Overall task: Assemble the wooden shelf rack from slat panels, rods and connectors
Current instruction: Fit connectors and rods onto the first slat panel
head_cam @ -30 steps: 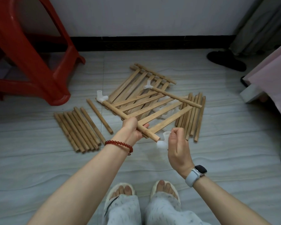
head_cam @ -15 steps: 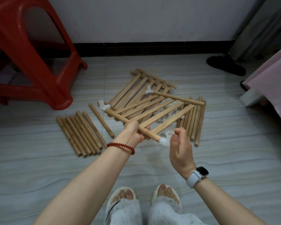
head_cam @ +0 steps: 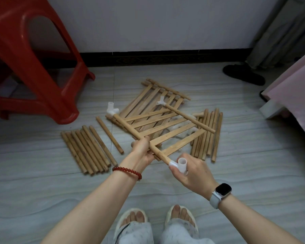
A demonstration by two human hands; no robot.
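At the upper left of the frame stands a red plastic stool point(head_cam: 33, 67) on the grey floor point(head_cam: 42, 199). Below and right of it, at centre left, a row of loose rods point(head_cam: 87, 150) lies side by side, about nine of them, with one single rod point(head_cam: 109, 134) lying apart just to their right.

Your left hand point(head_cam: 142, 152), with a red bead bracelet point(head_cam: 127, 170) on its wrist, is wrapped around the near rail point(head_cam: 139, 136) of the slat panel point(head_cam: 165, 132), a little past its middle toward its near end. That panel is lifted at a tilt in the centre of the frame; five slats show between its two rails. The rail's far end carries a white connector point(head_cam: 112, 110), and the far rail bears another white connector point(head_cam: 161, 102) at its upper end.

Under it a second slat panel point(head_cam: 148, 97) lies flat on the floor.

Your right hand point(head_cam: 192, 173), wearing a smartwatch point(head_cam: 222, 190), pinches a third white connector point(head_cam: 180, 164) seated on the near end of the rail you hold, just below and right of your left hand.

At centre right a second bundle of rods point(head_cam: 209, 132) lies on the floor, seven or so; the exact count is unclear. A dark slipper point(head_cam: 243, 74) sits at upper right.
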